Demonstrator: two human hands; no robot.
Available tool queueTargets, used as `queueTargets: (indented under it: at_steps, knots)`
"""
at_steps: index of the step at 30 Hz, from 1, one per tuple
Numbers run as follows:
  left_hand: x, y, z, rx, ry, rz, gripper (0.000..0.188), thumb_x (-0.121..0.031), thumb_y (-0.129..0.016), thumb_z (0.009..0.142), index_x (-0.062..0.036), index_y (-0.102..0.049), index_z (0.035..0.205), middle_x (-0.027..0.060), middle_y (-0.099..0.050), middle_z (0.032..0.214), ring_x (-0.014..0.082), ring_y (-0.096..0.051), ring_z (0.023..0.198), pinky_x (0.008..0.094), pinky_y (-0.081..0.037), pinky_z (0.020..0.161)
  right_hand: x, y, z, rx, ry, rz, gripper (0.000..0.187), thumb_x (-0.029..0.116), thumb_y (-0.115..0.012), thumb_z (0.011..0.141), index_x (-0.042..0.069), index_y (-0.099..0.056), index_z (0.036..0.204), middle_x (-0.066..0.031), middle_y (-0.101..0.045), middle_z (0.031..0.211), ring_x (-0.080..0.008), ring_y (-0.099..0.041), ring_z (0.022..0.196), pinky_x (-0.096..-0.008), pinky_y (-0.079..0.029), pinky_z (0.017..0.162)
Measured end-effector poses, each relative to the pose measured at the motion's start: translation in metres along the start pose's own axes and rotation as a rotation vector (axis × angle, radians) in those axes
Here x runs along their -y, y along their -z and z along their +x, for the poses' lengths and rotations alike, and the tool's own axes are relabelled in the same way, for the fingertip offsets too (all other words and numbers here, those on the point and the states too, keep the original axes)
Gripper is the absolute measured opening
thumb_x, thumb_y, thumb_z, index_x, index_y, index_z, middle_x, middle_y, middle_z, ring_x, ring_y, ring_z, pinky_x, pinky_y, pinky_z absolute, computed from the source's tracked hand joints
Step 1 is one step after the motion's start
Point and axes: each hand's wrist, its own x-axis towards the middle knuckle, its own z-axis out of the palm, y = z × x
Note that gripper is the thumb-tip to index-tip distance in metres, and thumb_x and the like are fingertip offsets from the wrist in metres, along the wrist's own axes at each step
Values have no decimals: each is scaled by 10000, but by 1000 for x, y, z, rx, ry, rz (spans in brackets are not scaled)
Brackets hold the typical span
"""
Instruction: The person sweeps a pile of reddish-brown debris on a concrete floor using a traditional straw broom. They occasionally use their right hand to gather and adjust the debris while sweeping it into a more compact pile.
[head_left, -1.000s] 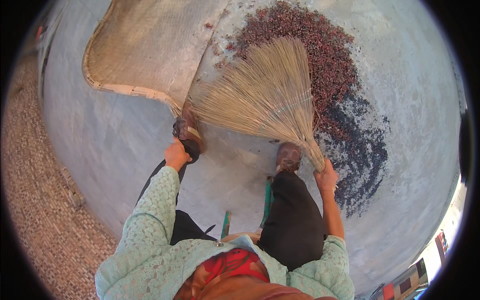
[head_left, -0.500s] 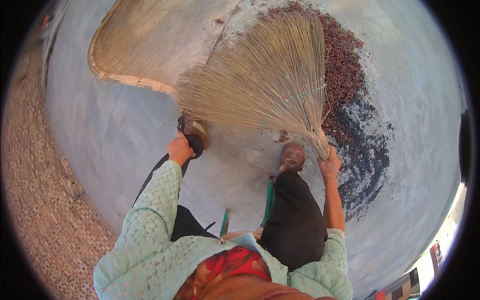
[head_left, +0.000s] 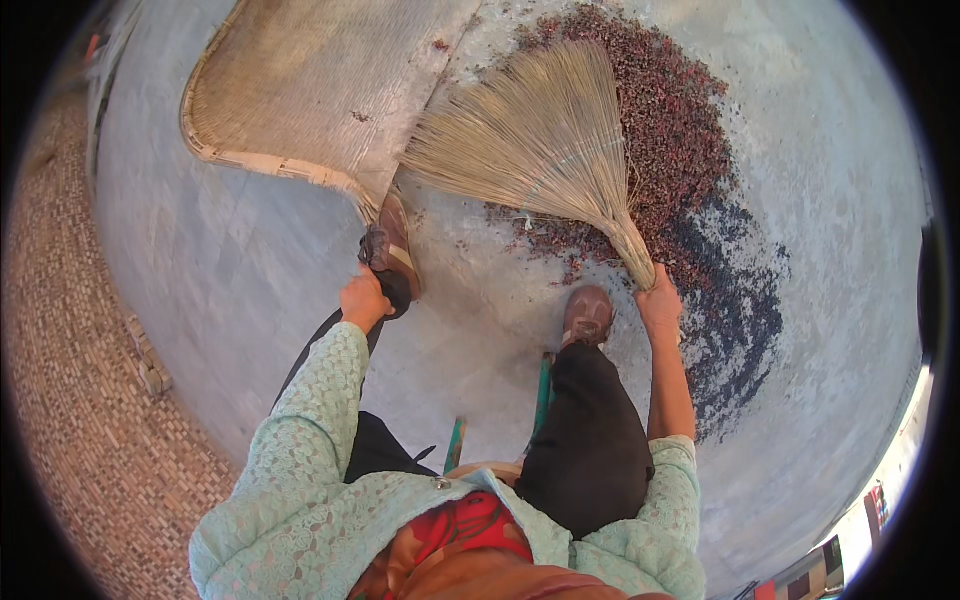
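Right hand [head_left: 658,303]: closed around the bound neck of a straw broom [head_left: 540,140]; the bristles fan out to the upper left
Broom: lies low over the concrete floor [head_left: 830,180], its fan touching a spread of dark red grains [head_left: 690,150]
Left hand [head_left: 362,298]: fist near the left shoe [head_left: 392,245]; I cannot tell if it holds something
Woven tray [head_left: 320,80]: flat on the floor, just beside the broom and the left shoe
Right shoe [head_left: 587,314]: near the right hand

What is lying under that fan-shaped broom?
The broom, held by the right hand, lies over the near edge of the dark reddish pile on the concrete floor. What is beneath its bristles is covered.
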Motion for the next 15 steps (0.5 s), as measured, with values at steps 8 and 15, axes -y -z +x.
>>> queueTargets:
  at_steps: [8, 15]
  knots:
    - [-1, -2, -1, 27, 20, -18, 1166, -335, -883, 570, 96, -216, 1424, 202, -636, 1102, 299, -645, 1016, 355, -522, 850, 9, 19, -29, -157, 97, 256, 394, 177, -677, 678, 167, -530, 1043, -142, -660, 896, -391, -634, 821, -453, -499, 679]
    - [1, -3, 1, 14, 30, -60, 1114, -311, -895, 546, 70, -267, 1383, 210, -638, 1077, 327, -647, 996, 377, -520, 843, -30, -13, -29, 16, -90, 33, 414, 181, -673, 675, 173, -525, 1061, -144, -658, 900, -405, -629, 814, -473, -497, 680]
